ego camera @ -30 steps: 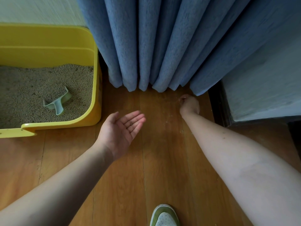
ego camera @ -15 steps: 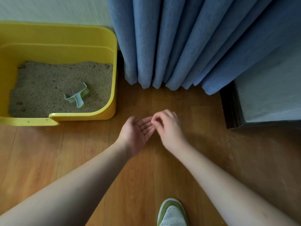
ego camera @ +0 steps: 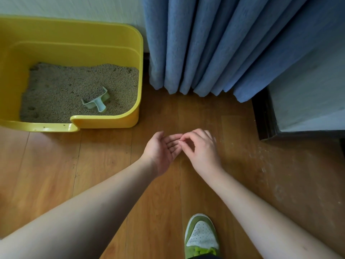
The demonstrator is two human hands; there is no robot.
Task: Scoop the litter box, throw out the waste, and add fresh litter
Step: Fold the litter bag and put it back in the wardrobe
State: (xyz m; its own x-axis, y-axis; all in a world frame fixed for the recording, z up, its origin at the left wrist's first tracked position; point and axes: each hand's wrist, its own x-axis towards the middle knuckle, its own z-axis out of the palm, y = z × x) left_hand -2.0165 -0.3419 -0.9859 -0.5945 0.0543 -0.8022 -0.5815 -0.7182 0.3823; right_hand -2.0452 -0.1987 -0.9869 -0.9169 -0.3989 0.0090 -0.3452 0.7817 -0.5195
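While hands [ego camera: 179, 146] meet, curtain [ego camera: 214, 49] flanks box [ego camera: 104, 43].

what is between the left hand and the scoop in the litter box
Only the yellow litter box's low front wall lies between the left hand and the green scoop. The box is open on top, so reaching over looks clear.
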